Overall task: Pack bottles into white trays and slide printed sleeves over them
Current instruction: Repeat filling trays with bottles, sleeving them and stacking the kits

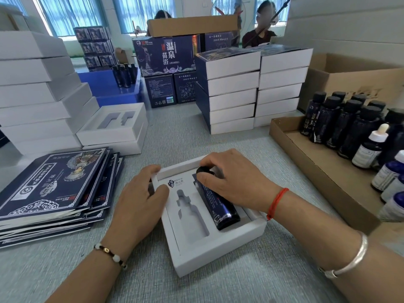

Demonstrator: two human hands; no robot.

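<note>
Item: white tray (218,250), open, lying on the counter (175,132) near centre, with two moulded recesses.

Right recess: one dark blue bottle (220,206), lying on its side, cap toward the far end, base toward the near end. It appears partly seated; whether it is fully down cannot be told.

Left recess (192,217): dropper-shaped, unfilled.

Right hand (231,178): over the bottle's cap end, fingers curled round the cap, the grip closed on the bottle.

Left hand (140,200): at the tray's far left corner, thumb on the insert and fingers curled over the rim, holding the tray steady.

Supply, right: a cardboard tray (314,169) holding upright dark bottles, with white-capped dropper bottles (371,147) at its near end.

Supply, left: a stack of flat printed sleeves (54,189), near; empty white trays (113,125) stacked beyond them.

Finished stock, far centre: two columns of sleeved boxes (251,88).

Step in hand, as judged: seating the large bottle in its recess.

Next move, as judged: press the bottle flush, then fetch a dropper bottle from the right and lay it in the left recess, matched to the cut-out's shape. A sleeve goes on only after both are level with the insert, or it may catch.
</note>
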